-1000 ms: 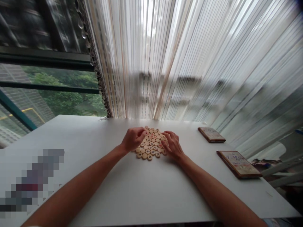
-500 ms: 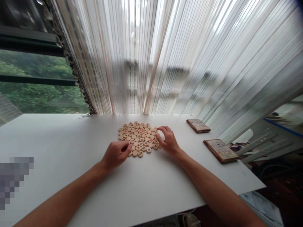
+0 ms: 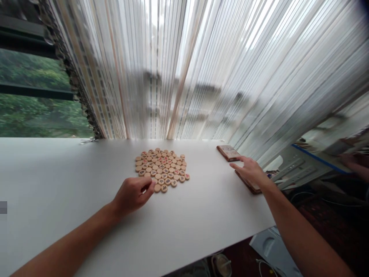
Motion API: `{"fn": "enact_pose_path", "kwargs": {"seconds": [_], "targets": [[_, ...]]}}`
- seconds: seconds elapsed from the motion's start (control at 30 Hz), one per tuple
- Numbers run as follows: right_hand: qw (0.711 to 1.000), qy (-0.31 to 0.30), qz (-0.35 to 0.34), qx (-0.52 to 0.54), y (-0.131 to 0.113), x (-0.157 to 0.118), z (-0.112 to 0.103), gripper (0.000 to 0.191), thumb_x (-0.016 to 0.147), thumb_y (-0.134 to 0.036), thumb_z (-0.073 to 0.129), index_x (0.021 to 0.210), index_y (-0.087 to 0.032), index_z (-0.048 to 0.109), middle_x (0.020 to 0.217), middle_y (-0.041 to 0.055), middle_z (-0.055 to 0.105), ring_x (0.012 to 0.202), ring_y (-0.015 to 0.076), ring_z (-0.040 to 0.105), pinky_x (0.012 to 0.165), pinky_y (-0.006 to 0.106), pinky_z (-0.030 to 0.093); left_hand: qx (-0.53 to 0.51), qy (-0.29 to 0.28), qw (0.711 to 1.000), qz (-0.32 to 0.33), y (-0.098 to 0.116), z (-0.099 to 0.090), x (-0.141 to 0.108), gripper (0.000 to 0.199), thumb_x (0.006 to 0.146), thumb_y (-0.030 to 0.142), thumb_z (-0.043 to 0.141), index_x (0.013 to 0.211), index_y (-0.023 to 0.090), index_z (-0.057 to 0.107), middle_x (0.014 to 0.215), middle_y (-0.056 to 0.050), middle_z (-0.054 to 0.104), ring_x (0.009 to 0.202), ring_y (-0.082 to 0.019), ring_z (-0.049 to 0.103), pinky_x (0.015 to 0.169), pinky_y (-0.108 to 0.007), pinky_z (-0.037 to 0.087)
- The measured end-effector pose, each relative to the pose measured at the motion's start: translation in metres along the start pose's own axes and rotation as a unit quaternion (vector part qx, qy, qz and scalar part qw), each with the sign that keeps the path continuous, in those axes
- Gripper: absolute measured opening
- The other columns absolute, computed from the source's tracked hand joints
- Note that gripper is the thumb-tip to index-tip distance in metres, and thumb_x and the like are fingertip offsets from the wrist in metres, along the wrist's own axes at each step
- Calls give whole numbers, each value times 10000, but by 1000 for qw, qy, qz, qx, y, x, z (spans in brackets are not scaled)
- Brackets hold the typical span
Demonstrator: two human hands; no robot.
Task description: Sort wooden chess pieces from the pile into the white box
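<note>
Round wooden xiangqi pieces lie packed side by side in one flat layer on the white table, some with red or dark characters and some plain. My left hand rests at the near left edge of the layer, its fingers curled in a loose fist with the fingertips against the pieces; nothing shows in its grasp. To the right, my right hand is stretched out with thumb and forefinger apart. Its forefinger reaches the near corner of the far flat box. Beneath the palm, the nearer flat box is largely covered.
The white table meets a pale string curtain at its back edge. Right of it stand white furniture with a blue edge and a blurred arm-like shape. Below the front edge are a pale panel and cables.
My right hand has left the right side of the pieces and moved right to the two flat boxes. My left hand stays by the pieces. The view has turned right.
</note>
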State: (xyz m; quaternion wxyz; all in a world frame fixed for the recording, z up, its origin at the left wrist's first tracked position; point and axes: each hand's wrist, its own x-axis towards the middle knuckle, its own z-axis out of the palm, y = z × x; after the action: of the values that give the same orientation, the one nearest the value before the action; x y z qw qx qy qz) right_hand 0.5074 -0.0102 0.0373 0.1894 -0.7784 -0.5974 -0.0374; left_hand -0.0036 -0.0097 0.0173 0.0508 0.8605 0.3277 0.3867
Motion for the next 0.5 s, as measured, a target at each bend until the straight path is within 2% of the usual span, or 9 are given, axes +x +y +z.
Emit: {"fn": "enact_pose_path", "kwargs": {"seconds": [0.1,0.2,0.27,0.37,0.4,0.47,0.5], "targets": [[994,-31,82,-61,56,-10,-15,783,815,-593,757,1384,-64,659,1289,278,727,1282,475,645,1089,567,503,-5,-3,1000,19,0,1,1,369,989,203,533,628,188,457,527,57,437,459,-78,406,518,-227,303],[988,-52,112,-88,85,-14,-14,861,839,-655,733,1440,-50,616,1343,287,699,1317,474,625,1099,563,502,-5,-7,999,35,0,3,1,355,984,190,525,634,189,464,533,53,457,464,-80,422,520,-225,311],[988,-58,114,-92,89,-6,-7,854,881,-673,705,1454,-48,603,1397,290,666,1347,463,603,1123,562,489,-5,-7,999,36,-1,3,0,352,984,193,529,638,190,465,535,54,456,466,-80,422,519,-223,312],[989,-61,102,-84,81,22,8,794,911,-644,731,1469,-98,588,1443,249,638,1372,409,584,1146,536,487,-4,-7,1000,27,-3,4,0,361,990,203,530,636,190,457,528,57,441,461,-79,413,517,-226,306],[990,-59,100,-80,76,34,13,722,940,-592,734,1461,-114,588,1438,225,638,1343,384,604,1122,539,509,-2,-6,1000,24,-3,4,-1,367,992,207,530,634,191,453,526,57,437,459,-79,410,517,-227,305],[991,-59,97,-69,63,58,21,446,1027,-418,691,1395,-177,624,1407,135,647,1214,300,674,1016,525,581,3,-3,1000,20,-4,4,-1,374,994,216,529,629,191,448,524,57,437,459,-80,412,519,-228,305],[992,-59,94,-62,57,69,25,394,1036,-384,685,1373,-186,637,1390,124,653,1176,281,686,986,500,599,7,-3,1000,18,-5,3,-1,376,995,220,528,629,191,449,525,56,442,460,-80,415,521,-230,305]]}}
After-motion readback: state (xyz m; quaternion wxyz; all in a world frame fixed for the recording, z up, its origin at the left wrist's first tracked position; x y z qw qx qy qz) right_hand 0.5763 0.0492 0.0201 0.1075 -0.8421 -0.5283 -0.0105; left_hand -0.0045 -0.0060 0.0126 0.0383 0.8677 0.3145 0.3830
